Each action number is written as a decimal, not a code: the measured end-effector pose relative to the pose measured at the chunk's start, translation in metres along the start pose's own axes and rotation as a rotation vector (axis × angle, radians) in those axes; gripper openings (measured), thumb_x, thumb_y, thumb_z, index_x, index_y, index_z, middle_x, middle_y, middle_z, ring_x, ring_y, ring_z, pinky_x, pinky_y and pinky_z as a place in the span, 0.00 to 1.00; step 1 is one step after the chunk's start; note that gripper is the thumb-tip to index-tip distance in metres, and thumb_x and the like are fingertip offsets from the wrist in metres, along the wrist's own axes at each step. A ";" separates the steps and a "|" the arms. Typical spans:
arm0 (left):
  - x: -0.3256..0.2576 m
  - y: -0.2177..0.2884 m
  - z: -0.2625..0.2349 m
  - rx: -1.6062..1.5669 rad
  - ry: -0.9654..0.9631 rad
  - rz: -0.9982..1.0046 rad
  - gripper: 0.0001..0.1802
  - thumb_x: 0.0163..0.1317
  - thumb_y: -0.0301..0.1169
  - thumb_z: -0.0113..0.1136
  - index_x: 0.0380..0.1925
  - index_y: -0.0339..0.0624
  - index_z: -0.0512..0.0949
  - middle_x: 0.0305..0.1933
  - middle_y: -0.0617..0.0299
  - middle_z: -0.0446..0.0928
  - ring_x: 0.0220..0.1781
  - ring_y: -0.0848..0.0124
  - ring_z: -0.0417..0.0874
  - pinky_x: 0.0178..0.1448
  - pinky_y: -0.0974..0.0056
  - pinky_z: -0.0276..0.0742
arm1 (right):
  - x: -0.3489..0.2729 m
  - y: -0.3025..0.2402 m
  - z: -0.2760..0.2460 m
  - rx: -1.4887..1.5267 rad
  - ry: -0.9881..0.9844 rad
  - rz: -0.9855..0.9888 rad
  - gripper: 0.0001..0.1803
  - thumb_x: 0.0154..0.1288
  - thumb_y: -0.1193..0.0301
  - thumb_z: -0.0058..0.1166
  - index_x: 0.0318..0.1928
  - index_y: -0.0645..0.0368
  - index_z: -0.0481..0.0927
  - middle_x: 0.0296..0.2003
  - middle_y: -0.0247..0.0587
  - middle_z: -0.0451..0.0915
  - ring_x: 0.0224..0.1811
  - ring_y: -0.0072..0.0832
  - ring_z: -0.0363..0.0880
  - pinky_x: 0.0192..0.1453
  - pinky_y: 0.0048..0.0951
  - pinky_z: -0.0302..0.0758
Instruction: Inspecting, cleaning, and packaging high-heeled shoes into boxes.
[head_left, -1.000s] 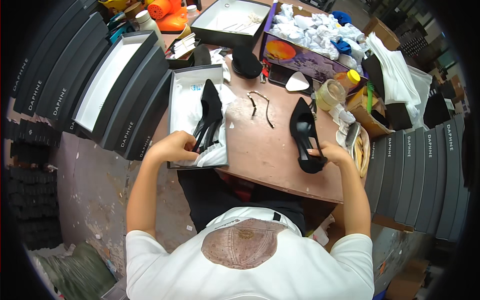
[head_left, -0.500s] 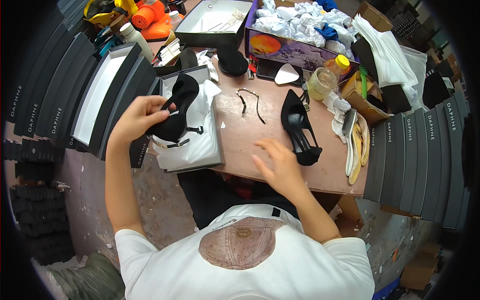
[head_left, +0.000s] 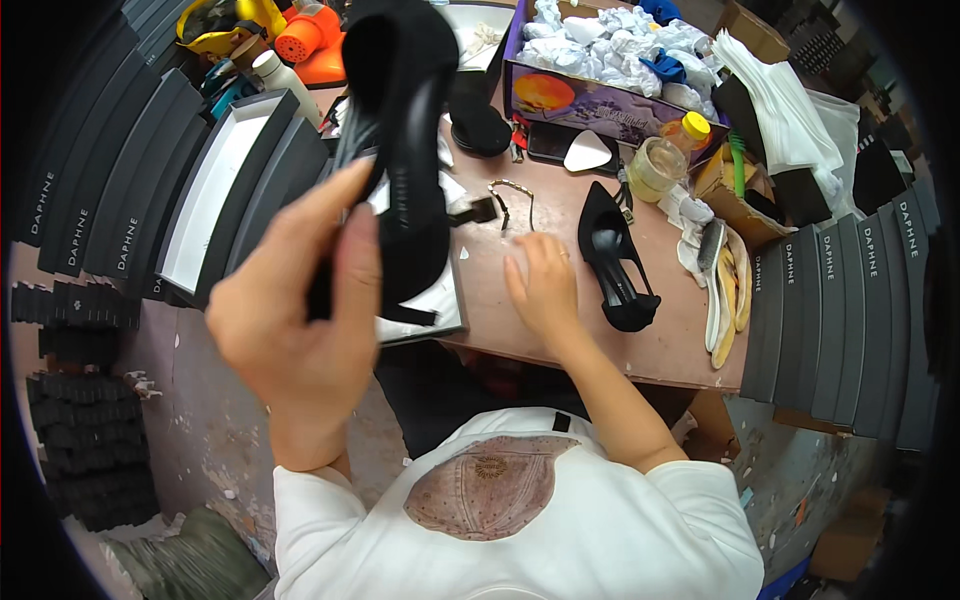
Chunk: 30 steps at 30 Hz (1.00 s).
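High and close to the camera, my left hand (head_left: 310, 310) is closed on a black shoe (head_left: 405, 90), its strap hanging loose beside the fingers. Behind it, the raised shoe hides much of an open grey box (head_left: 455, 325) with white tissue paper. My right hand (head_left: 548, 285) hovers low over the table with fingers apart, holding nothing. Just beyond its fingertips lies a thin black strap with gold-coloured decoration (head_left: 513, 186). To its right rests a second black shoe (head_left: 612, 255) with a pointed toe, toe toward the far side.
Dark grey shoeboxes (head_left: 800, 310) stand in rows on both sides; an open white-lined box part (head_left: 225, 190) leans at left. Toward the back are a purple carton (head_left: 620, 110) of crumpled paper, a glass jar (head_left: 657, 168), a yellow-capped bottle (head_left: 690, 135) and a round black pad (head_left: 480, 125).
My left hand has lifted the shoe from over the box up toward the camera. The right hand has shifted a little farther forward, nearer the decorated strap.
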<state>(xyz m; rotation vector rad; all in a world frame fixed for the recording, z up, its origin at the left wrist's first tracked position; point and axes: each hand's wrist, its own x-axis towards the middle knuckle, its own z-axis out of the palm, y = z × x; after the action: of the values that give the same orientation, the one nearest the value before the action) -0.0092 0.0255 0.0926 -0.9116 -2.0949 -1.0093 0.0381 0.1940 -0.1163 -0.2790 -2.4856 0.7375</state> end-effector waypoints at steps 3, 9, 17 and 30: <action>-0.003 0.025 0.014 -0.009 -0.089 0.123 0.10 0.54 0.17 0.60 0.37 0.33 0.82 0.29 0.54 0.83 0.27 0.76 0.82 0.34 0.74 0.74 | 0.003 0.053 0.046 -0.281 -0.024 0.231 0.13 0.58 0.68 0.56 0.39 0.63 0.71 0.42 0.47 0.70 0.43 0.42 0.75 0.43 0.40 0.76; -0.016 0.010 0.069 -0.016 -0.179 0.385 0.14 0.47 0.18 0.60 0.37 0.35 0.79 0.20 0.60 0.75 0.14 0.68 0.70 0.21 0.67 0.62 | -0.026 0.044 0.024 -0.310 -0.132 0.049 0.06 0.58 0.75 0.45 0.36 0.61 0.72 0.28 0.45 0.77 0.28 0.43 0.80 0.30 0.43 0.77; -0.091 0.008 0.160 0.339 -0.664 0.470 0.11 0.44 0.23 0.57 0.32 0.36 0.74 0.18 0.62 0.72 0.18 0.65 0.76 0.25 0.66 0.68 | -0.098 0.000 -0.176 0.571 -0.656 0.409 0.07 0.55 0.73 0.62 0.32 0.63 0.78 0.22 0.37 0.80 0.19 0.22 0.74 0.24 0.24 0.67; -0.165 0.060 0.117 -0.957 -0.704 -0.095 0.23 0.49 0.35 0.66 0.43 0.33 0.77 0.42 0.48 0.77 0.46 0.52 0.77 0.48 0.57 0.73 | -0.104 0.025 -0.173 1.057 -0.420 0.366 0.04 0.51 0.79 0.62 0.30 0.64 0.83 0.26 0.34 0.77 0.26 0.18 0.71 0.29 0.19 0.65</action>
<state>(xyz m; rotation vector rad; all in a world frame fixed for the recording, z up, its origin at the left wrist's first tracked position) 0.1034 0.1000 -0.0703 -1.8480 -2.1509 -2.0407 0.2206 0.2576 -0.0519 -0.1795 -2.0180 2.2943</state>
